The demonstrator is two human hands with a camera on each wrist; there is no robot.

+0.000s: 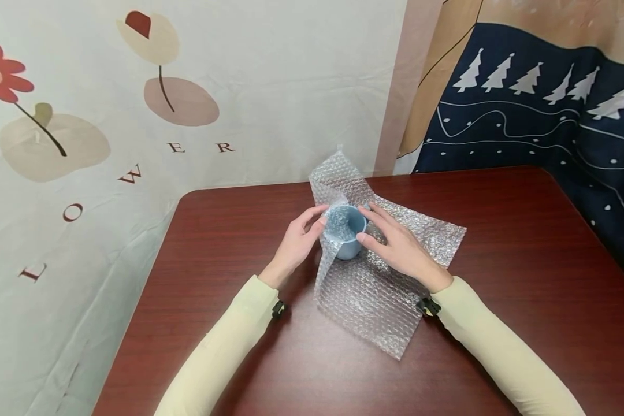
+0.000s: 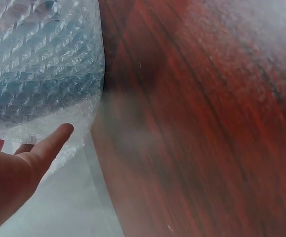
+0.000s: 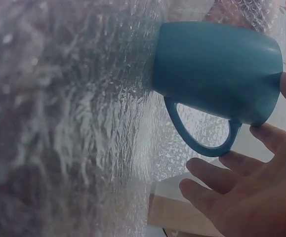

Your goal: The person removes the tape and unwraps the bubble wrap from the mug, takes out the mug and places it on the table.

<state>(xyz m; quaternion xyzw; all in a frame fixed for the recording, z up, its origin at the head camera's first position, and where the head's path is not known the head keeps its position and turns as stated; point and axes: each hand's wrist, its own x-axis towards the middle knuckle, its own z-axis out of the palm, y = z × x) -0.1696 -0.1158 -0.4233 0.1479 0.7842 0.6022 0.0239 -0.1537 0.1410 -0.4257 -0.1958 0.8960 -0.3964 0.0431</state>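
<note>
A blue mug stands upright on a sheet of bubble wrap; part of the sheet is folded up over its left side and into its mouth. My left hand is at that side, straight fingers touching the folded wrap near the rim. Across from it, my right hand has its fingers spread at the mug's right side. In the right wrist view its thumb and a finger touch the mug near the rim, and another finger is at the handle. Some left fingertips are hidden.
The bubble wrap lies on a reddish-brown wooden table, one corner reaching the back edge. Behind hangs a pale cloth printed with flowers and letters. A dark blue cloth with white trees is at the right.
</note>
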